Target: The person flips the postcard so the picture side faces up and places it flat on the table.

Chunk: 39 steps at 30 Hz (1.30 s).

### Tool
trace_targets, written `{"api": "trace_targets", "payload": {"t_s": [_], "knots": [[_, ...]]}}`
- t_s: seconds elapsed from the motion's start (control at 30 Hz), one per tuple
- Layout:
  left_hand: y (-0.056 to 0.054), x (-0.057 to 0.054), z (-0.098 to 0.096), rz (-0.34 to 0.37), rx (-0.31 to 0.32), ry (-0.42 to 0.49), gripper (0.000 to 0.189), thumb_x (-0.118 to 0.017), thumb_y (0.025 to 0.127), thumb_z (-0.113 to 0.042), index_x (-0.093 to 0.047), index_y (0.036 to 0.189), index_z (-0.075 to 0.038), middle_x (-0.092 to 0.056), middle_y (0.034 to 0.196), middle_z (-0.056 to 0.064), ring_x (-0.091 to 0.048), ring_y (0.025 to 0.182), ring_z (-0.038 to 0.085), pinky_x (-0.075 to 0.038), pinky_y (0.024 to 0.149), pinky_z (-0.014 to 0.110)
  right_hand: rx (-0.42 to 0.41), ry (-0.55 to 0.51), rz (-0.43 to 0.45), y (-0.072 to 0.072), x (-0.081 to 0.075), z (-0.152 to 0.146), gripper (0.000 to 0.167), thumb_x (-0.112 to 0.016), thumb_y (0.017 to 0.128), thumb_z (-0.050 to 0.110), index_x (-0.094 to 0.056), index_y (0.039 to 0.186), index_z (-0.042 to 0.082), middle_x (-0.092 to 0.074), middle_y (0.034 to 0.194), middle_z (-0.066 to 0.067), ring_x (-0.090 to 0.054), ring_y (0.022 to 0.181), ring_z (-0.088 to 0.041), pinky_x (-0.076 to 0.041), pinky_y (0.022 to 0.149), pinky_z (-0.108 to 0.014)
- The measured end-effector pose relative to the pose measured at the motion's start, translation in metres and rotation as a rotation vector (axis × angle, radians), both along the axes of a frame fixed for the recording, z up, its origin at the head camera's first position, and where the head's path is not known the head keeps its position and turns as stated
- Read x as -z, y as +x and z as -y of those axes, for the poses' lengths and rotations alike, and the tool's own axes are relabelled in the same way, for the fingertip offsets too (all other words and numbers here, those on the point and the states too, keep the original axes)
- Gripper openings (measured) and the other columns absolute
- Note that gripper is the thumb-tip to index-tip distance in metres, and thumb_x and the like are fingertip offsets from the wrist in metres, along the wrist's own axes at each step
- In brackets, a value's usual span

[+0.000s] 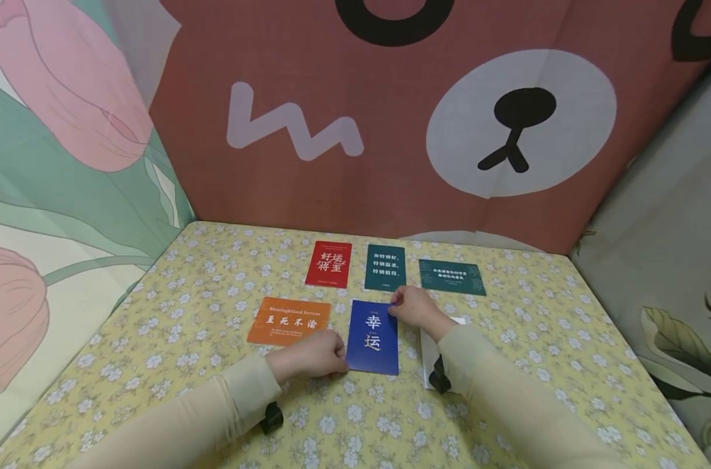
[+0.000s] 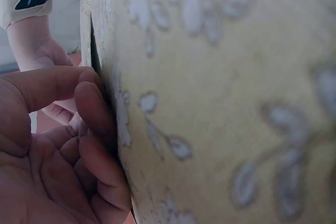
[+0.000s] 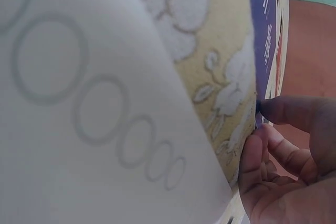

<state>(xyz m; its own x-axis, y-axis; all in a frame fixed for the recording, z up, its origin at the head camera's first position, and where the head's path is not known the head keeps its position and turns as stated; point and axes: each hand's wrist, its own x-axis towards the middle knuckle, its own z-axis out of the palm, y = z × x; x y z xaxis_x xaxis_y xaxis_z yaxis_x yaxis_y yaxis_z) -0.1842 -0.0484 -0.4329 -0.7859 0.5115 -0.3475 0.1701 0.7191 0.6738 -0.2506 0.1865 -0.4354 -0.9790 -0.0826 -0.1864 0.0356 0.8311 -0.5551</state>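
Note:
A blue card [image 1: 373, 355] with large white characters lies upright in the front row on the table. At its lower left corner my left hand [image 1: 314, 355] pinches the edge between thumb and curled fingers. My right hand [image 1: 415, 307] pinches its upper right corner, thumb and index finger [image 3: 283, 109] meeting at the edge in the right wrist view. An orange card [image 1: 273, 335] lies left of it, partly behind the left hand. A white sheet or card [image 1: 432, 358] lies under the right forearm, mostly covered. In the right wrist view, this white piece [image 3: 94, 171] bears grey rings.
Behind lie a red card [image 1: 329, 279], a dark green upright card [image 1: 385, 251] and a green sideways card [image 1: 452, 286]. A yellow flowered cloth [image 1: 185, 312] covers the table. Printed fabric walls [image 1: 390, 195] stand at the back and both sides.

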Motion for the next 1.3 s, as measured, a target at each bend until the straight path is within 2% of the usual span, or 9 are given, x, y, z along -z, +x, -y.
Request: {"api": "trace_targets", "payload": {"t_s": [0.33,0.5,0.67,0.87,1.03,1.3], "knots": [[0.003,0.002,0.001,-0.004,-0.01,0.003,0.027,-0.074,0.09,-0.01,-0.062,0.067,-0.009,-0.062,0.062,0.002,-0.053,0.054,0.012,-0.044,0.051,0.024,-0.019,0.014,-0.006,0.002,0.003,0.001,0.008,-0.072,0.095,0.01,-0.067,0.091,0.005,-0.065,0.085,-0.004,-0.058,0.075,-0.019,-0.05,0.068,-0.033],[0.007,-0.001,0.002,-0.005,-0.002,0.047,0.026,-0.073,0.09,-0.009,-0.061,0.067,-0.01,-0.061,0.063,0.002,-0.052,0.054,0.012,-0.043,0.051,0.024,0.025,-0.072,0.04,0.004,0.003,-0.002,0.007,-0.07,0.098,0.011,-0.067,0.097,0.005,-0.066,0.092,-0.006,-0.058,0.081,-0.02,-0.051,0.07,-0.034],[0.008,-0.008,0.003,0.001,0.012,0.091,0.025,-0.07,0.091,-0.008,-0.06,0.068,-0.01,-0.06,0.064,0.002,-0.051,0.055,0.011,-0.042,0.052,0.023,0.052,-0.15,0.044,0.005,-0.006,-0.007,0.009,-0.066,0.099,0.013,-0.067,0.104,0.005,-0.065,0.099,-0.008,-0.058,0.086,-0.022,-0.05,0.07,-0.034],[0.007,-0.009,0.0,0.005,0.003,0.145,0.015,-0.067,0.093,-0.01,-0.063,0.079,-0.009,-0.063,0.07,0.003,-0.055,0.059,0.014,-0.045,0.054,0.026,0.049,-0.168,0.042,0.008,-0.015,-0.02,0.012,-0.065,0.1,0.016,-0.066,0.105,0.005,-0.065,0.101,-0.009,-0.057,0.085,-0.022,-0.049,0.07,-0.036],[0.007,-0.007,-0.003,0.025,-0.038,0.218,0.009,-0.067,0.097,-0.013,-0.062,0.092,-0.008,-0.064,0.075,0.007,-0.061,0.064,0.018,-0.047,0.054,0.029,0.066,-0.163,0.045,0.01,-0.024,-0.034,0.016,-0.062,0.102,0.018,-0.065,0.107,0.003,-0.066,0.103,-0.012,-0.059,0.085,-0.024,-0.05,0.07,-0.039],[0.011,-0.014,-0.01,0.052,-0.098,0.281,0.023,-0.069,0.098,-0.017,-0.059,0.113,-0.002,-0.061,0.087,0.007,-0.055,0.066,0.017,-0.047,0.056,0.03,0.112,-0.164,0.099,0.016,-0.026,-0.057,0.025,-0.06,0.104,0.021,-0.063,0.117,-0.001,-0.064,0.116,-0.017,-0.064,0.095,-0.027,-0.055,0.078,-0.043]]}}
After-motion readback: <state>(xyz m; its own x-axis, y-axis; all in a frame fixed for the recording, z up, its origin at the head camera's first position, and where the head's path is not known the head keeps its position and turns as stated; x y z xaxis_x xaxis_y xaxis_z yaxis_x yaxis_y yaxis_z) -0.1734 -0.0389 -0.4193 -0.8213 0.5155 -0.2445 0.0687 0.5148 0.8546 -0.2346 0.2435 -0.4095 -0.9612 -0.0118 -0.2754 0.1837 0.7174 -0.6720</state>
